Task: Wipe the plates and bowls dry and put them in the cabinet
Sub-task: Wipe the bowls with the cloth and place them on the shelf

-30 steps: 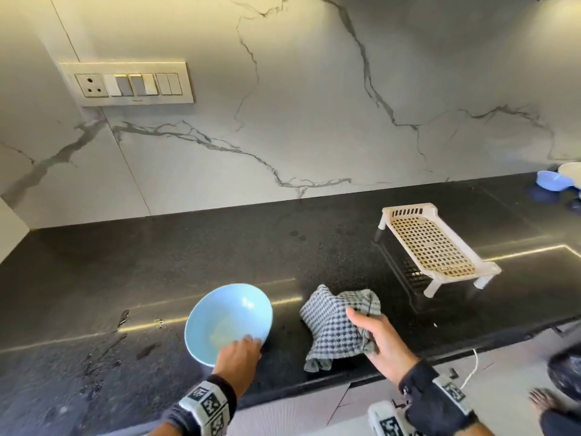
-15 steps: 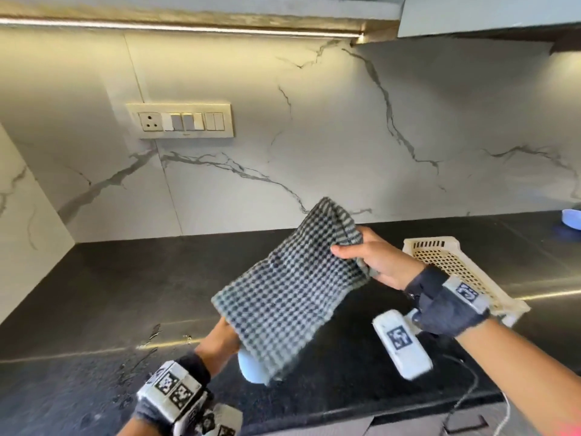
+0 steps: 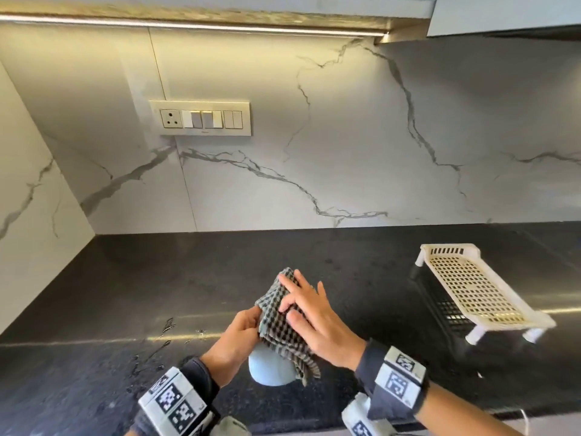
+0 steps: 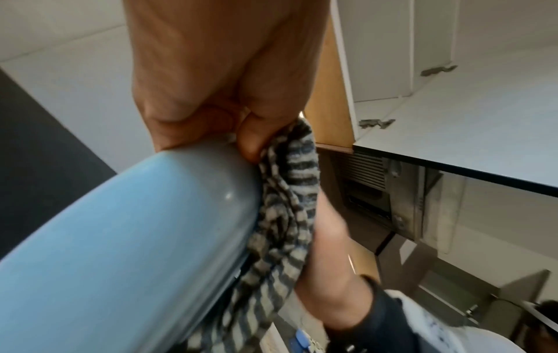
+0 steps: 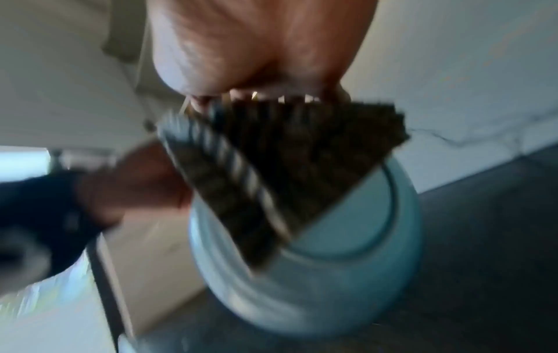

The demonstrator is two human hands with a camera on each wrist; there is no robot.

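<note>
A light blue bowl [image 3: 270, 371] is held up above the black counter, tipped on its side with its base toward me. My left hand [image 3: 237, 336] grips its rim, fingers curled over the edge; the left wrist view shows the bowl's outer wall [image 4: 126, 238] under that hand. A checked grey cloth [image 3: 278, 322] covers most of the bowl. My right hand [image 3: 309, 319] presses the cloth against the bowl with its fingers straight and spread. In the blurred right wrist view the cloth [image 5: 286, 172] hangs over the bowl's foot ring [image 5: 332, 250].
A white perforated drying rack [image 3: 471, 287] stands on the black counter [image 3: 157, 278] to the right. Water drops lie on the counter at the left front. A switch panel [image 3: 201, 118] is on the marble wall; a cabinet's underside [image 3: 503, 14] runs along the top.
The bowl left the counter and now sits in my left hand. My right hand picked up the cloth, carried it over, and now presses it flat on the bowl.
</note>
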